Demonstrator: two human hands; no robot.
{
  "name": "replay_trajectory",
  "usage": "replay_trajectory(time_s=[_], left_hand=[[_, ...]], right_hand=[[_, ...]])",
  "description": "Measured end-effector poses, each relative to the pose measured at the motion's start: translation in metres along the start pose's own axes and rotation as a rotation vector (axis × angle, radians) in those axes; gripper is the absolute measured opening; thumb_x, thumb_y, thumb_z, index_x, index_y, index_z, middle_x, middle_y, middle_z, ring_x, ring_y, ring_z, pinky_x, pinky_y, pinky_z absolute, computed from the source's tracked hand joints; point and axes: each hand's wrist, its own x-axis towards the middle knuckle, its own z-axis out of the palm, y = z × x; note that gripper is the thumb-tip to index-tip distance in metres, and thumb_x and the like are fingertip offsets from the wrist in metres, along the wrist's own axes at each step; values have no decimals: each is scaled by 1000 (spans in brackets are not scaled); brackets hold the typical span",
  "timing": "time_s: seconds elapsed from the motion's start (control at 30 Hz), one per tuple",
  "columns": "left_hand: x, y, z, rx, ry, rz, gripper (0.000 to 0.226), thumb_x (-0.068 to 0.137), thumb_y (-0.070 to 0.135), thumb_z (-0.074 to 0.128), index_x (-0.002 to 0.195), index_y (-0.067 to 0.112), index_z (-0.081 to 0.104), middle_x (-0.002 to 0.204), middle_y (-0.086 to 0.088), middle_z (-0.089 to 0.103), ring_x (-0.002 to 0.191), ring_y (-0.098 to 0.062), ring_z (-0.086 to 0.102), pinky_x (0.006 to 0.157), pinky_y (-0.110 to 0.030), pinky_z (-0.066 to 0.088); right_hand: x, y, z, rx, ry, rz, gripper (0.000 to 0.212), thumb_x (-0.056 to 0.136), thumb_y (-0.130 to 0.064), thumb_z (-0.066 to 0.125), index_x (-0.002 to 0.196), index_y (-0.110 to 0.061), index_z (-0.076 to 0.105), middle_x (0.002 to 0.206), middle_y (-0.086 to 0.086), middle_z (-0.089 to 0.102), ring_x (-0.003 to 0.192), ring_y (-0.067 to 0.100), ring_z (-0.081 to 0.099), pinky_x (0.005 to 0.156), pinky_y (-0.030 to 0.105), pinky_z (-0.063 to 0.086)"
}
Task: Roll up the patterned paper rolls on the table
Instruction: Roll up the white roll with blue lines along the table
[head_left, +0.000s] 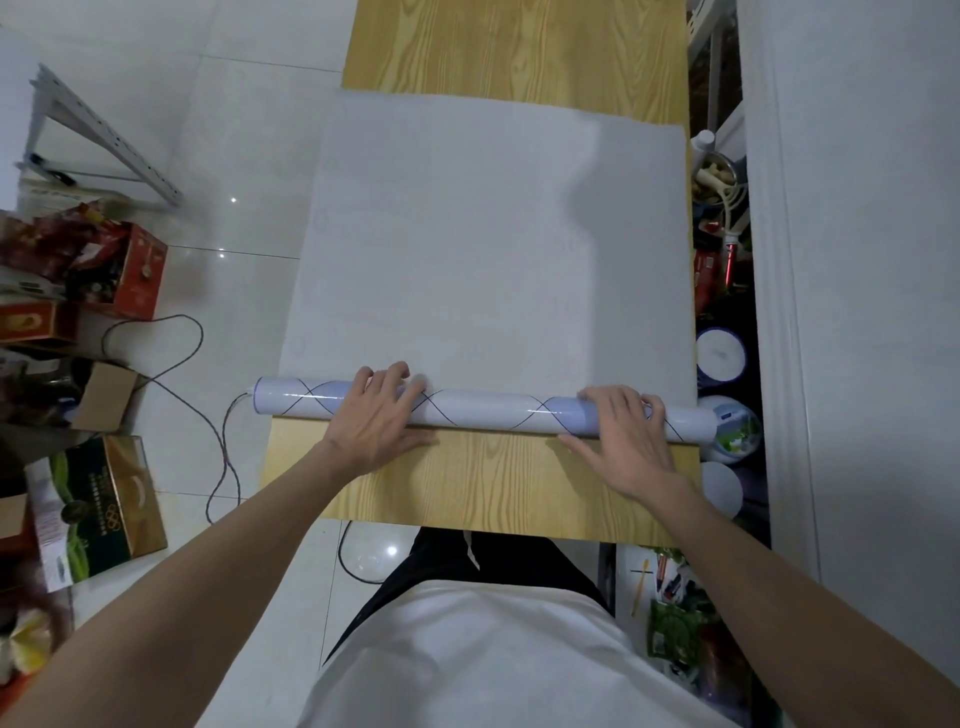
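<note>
A long roll of patterned paper (493, 413), pale with dark crossing lines, lies across the wooden table (493, 483) near its front edge. Its unrolled part (467, 234) stretches away from me, white side up, covering most of the tabletop. My left hand (379, 415) lies over the roll left of its middle, fingers curved over the top. My right hand (626, 431) lies over the roll near its right end, fingers draped over it in the same way. The roll's left end sticks out past the table edge.
Cardboard boxes (104, 499) and red packaging (130, 270) crowd the floor at left, with a dark cable (171, 384) looping toward the table. A metal frame (104, 135) stands far left. Tubs and clutter (727, 415) fill the gap between the table and the white wall at right.
</note>
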Motion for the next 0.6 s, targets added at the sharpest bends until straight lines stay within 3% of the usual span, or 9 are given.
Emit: replay_trajectory(time_s=[0.1, 0.17, 0.27, 0.33, 0.4, 0.5, 0.6], left_hand=[[0, -2, -2, 2, 63, 11, 54, 85, 55, 65, 117, 13, 60, 106, -13, 55, 90, -33, 54, 87, -44, 40], [-1, -3, -1, -9, 69, 21, 49, 95, 53, 47, 119, 12, 59, 104, -11, 58, 89, -31, 55, 88, -44, 42], [-2, -5, 1, -50, 32, 2, 61, 102, 52, 18, 120, 9, 56, 111, -9, 62, 97, -31, 57, 96, -43, 38], [-2, -6, 3, -35, 34, 9, 60, 100, 58, 23, 122, 11, 54, 119, -11, 57, 104, -33, 53, 97, -44, 35], [-3, -5, 4, -6, 33, -9, 64, 91, 67, 42, 125, 14, 51, 118, -14, 50, 101, -34, 48, 92, -45, 36], [-1, -6, 3, 5, 39, -36, 63, 87, 61, 59, 127, 12, 53, 103, -12, 53, 87, -32, 49, 84, -43, 39], [3, -10, 0, 19, 32, 23, 51, 98, 54, 42, 122, 10, 52, 93, -8, 60, 78, -29, 53, 82, -39, 42]], right_hand=[[1, -1, 0, -42, 21, -1, 45, 92, -58, 51, 124, -27, 52, 123, 1, 49, 113, 24, 46, 96, 43, 29], [4, -2, -1, -58, 41, 1, 43, 96, -54, 43, 127, -26, 53, 119, 2, 51, 109, 24, 47, 95, 43, 29], [7, -5, -4, -59, 20, 5, 48, 101, -51, 25, 137, -28, 47, 116, -2, 58, 112, 21, 48, 98, 42, 25], [7, -6, -3, -49, -8, 18, 51, 100, -54, 19, 136, -33, 47, 125, -2, 55, 118, 19, 45, 101, 42, 23], [5, -7, -1, -21, -19, 40, 51, 97, -63, 32, 136, -34, 47, 134, 4, 45, 124, 23, 40, 103, 43, 22], [4, -7, 1, -72, -14, 8, 59, 90, -64, 46, 137, -28, 46, 120, 6, 43, 112, 27, 45, 99, 44, 28], [3, -7, 1, -46, 66, 51, 52, 93, -54, 49, 131, -20, 50, 114, 3, 55, 105, 25, 50, 94, 43, 32]])
